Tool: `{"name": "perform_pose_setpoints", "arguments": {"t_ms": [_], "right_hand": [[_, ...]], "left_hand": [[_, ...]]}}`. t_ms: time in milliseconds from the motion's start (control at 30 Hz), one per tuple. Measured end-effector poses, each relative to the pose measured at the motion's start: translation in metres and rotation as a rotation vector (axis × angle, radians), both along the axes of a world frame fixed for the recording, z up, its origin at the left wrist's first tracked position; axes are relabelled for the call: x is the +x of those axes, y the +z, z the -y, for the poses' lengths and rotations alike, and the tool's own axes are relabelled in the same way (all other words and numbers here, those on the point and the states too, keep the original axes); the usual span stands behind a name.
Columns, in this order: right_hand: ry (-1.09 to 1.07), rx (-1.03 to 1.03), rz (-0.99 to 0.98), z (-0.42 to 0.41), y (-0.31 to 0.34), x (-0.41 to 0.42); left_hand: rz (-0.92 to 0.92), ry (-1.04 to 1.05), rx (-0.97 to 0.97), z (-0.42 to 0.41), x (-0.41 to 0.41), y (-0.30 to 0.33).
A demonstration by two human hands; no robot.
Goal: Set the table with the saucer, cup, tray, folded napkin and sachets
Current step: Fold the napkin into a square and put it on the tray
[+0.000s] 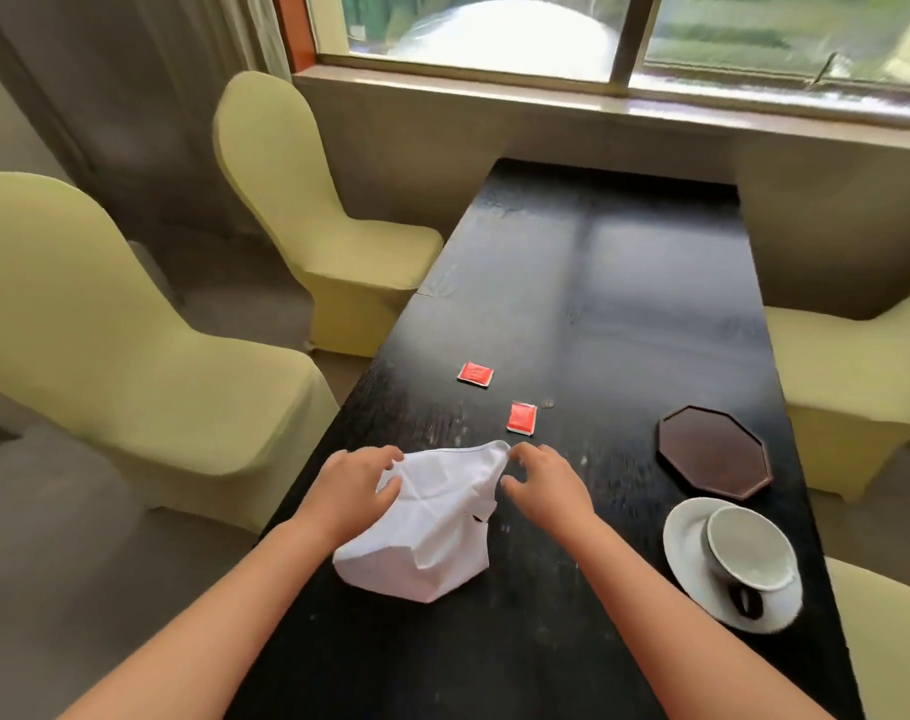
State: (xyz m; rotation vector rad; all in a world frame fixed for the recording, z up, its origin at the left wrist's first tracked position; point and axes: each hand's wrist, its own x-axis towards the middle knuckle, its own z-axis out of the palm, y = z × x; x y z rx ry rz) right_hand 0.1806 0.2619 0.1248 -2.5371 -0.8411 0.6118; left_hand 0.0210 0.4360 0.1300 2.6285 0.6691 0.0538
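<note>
A crumpled white napkin (432,527) lies on the near part of the black table (624,304). My left hand (356,485) grips the napkin's left edge between thumb and fingers. My right hand (546,480) hovers at the napkin's far right corner with loosely curled fingers; the index fingertip touches the corner and the thumb is just clear of the cloth. Two red sachets (476,374) (522,418) lie flat beyond the napkin. A dark octagonal tray (715,452) sits to the right. A white cup (749,550) stands on a white saucer (689,548) near the right edge.
Chairs in pale yellow covers stand along the left side (130,356) (307,210) and the right side (858,366) of the table. A window and sill (598,101) run across the far wall.
</note>
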Motion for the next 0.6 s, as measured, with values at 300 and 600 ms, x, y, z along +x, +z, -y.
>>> {"name": "perform_pose_setpoints", "arguments": {"t_ms": [300,600], "right_hand": [[-0.421,0.058,-0.298,-0.029,-0.061,0.016],[-0.767,0.314,-0.581,-0.043,-0.127,0.031]], "left_hand": [[-0.258,-0.176,-0.219,-0.043,0.076,-0.051],[-0.435,-0.237,-0.362,-0.034,0.162,-0.124]]}}
